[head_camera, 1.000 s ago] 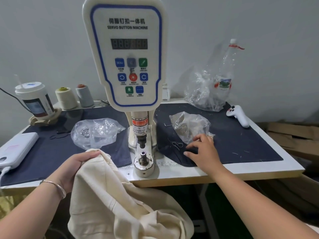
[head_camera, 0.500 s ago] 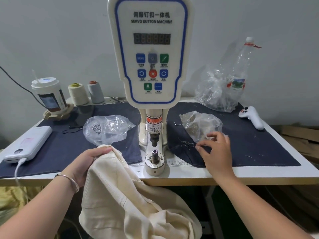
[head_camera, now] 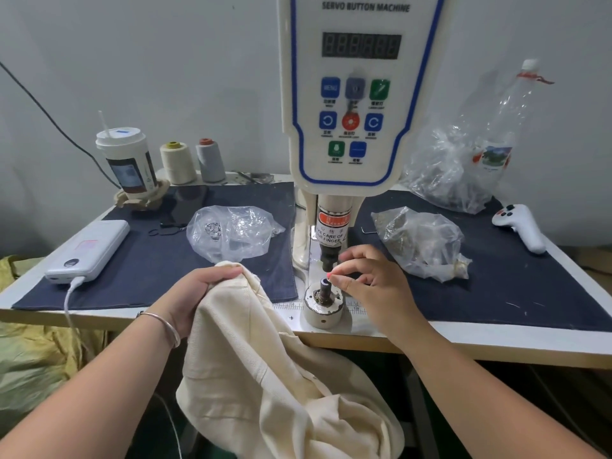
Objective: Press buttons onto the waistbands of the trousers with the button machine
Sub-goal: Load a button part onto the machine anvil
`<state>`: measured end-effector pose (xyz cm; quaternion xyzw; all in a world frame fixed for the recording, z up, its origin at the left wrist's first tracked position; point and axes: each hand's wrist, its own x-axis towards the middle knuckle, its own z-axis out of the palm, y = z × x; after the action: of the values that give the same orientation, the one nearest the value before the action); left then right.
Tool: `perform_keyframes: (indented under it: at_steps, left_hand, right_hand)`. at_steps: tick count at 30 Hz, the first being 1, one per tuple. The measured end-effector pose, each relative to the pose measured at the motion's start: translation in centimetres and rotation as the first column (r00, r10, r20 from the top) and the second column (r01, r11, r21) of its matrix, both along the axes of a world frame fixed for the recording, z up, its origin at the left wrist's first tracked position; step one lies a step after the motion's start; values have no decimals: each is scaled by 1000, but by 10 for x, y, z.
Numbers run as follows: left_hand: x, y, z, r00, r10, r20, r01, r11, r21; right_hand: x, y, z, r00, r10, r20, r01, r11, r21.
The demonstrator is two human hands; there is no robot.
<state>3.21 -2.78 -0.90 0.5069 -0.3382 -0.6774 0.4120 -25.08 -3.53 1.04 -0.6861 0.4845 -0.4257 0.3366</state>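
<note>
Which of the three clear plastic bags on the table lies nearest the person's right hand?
The middle-sized bag of small dull-gold parts, just right of the machine's post, beside the right hand. The bag left of the post and the big bag by the wall are farther.

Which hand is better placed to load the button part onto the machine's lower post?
The right hand: its fingertips sit right at the lower post, apparently pinching something small. The left hand grips the cream trousers beside the machine.

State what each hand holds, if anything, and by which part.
The left hand grips the cream trousers by a bunched top edge. The right hand pinches its fingertips above the lower die; whether they hold anything cannot be told.
</note>
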Motion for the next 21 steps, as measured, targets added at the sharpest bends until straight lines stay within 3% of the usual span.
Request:
perform_keyframes:
  at_steps: [21]
  left_hand:
    - [7,-1,-3,1000,-4,23,3,1000,30]
  right_hand:
    - [2,1,2,996,18,-92,-25,996,-80]
